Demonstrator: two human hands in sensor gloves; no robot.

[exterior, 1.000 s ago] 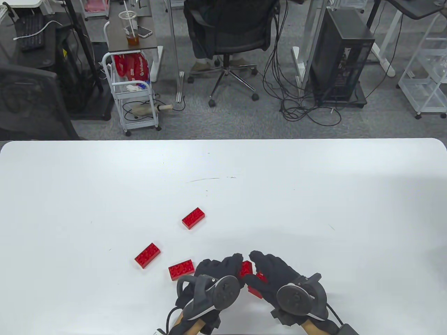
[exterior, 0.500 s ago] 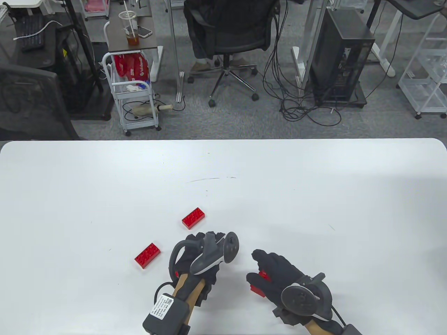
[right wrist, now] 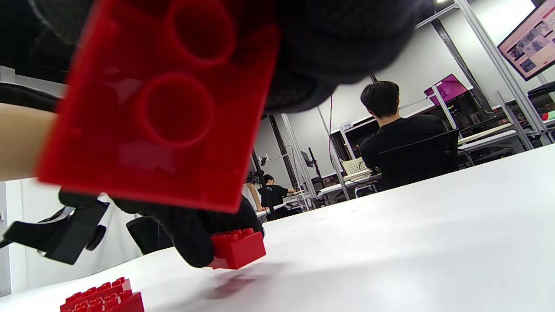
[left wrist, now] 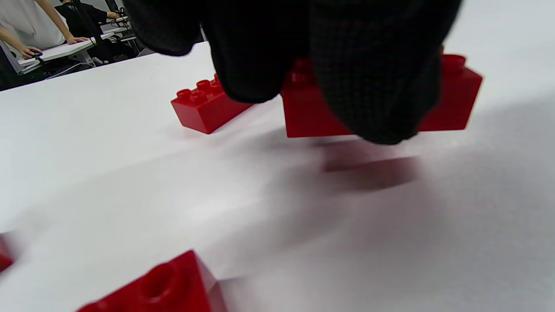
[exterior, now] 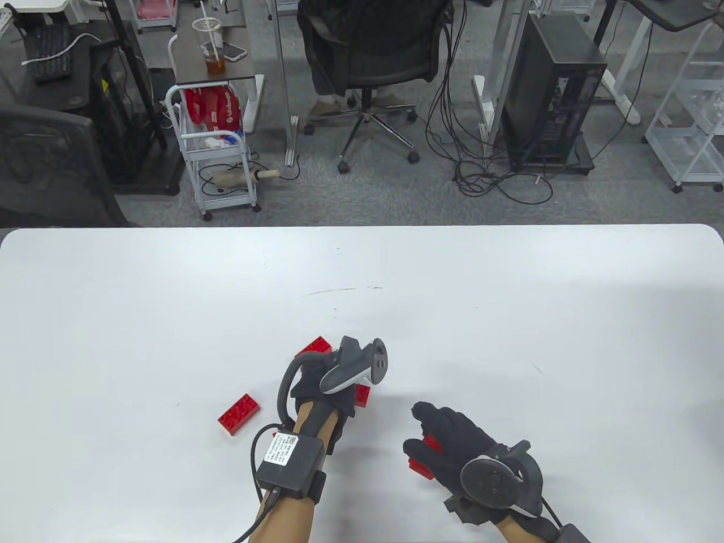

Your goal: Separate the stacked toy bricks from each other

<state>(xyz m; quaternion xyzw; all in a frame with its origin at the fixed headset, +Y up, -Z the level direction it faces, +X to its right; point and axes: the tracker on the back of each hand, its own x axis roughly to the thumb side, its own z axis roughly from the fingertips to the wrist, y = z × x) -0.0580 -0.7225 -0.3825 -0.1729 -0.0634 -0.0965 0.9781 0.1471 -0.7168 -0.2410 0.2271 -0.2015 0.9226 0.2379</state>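
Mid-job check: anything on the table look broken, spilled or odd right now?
Nothing stands out. The left hand holds one red brick just above the white table, the right hand holds another brick up, and loose bricks lie flat and intact.

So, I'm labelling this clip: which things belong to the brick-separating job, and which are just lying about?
Job:
- left hand, holding a red brick just above the table
- right hand, holding another brick
- loose bricks on the white table

Lying about:
- office chair
- computer tower
- iced drink
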